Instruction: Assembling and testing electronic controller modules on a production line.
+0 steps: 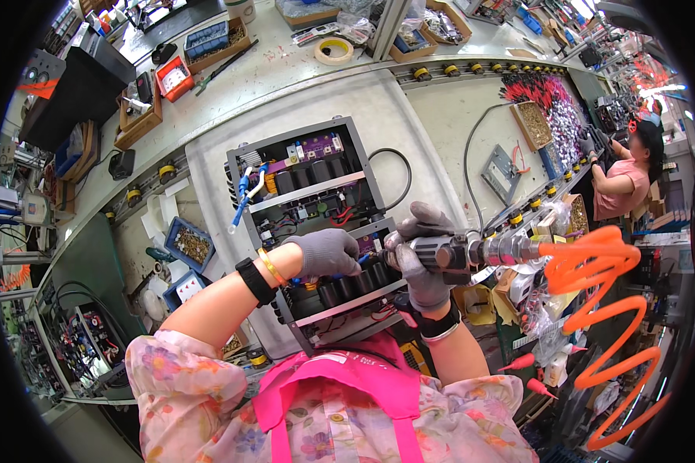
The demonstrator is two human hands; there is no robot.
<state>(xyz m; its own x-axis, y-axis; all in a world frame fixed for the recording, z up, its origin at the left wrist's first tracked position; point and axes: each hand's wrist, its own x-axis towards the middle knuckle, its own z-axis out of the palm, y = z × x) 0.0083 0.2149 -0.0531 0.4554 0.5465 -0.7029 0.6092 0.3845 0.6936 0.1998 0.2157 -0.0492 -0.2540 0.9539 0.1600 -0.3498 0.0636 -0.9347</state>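
Observation:
An open dark metal chassis (pixel 307 192) lies below me, holding purple circuit boards, black cylindrical parts and wiring. My left hand (pixel 326 253), in a grey glove, reaches into its nearer section with fingers curled together. Whatever lies between those fingertips is hidden. My right hand (pixel 423 279), gloved too, is wrapped round an air screwdriver (pixel 471 251) lying nearly level. The tool's front end points left toward the left fingertips, over the chassis's right side; its tip cannot be made out. A blue-sleeved cable (pixel 243 202) with a ring terminal hangs over the chassis's left edge.
An orange coiled air hose (pixel 594 262) runs right from the tool. Left of the chassis stands a blue bin of screws (pixel 190 243). A tape roll (pixel 333 51) and trays occupy the far bench. At right, a co-worker (pixel 625 174) stands beside the roller line.

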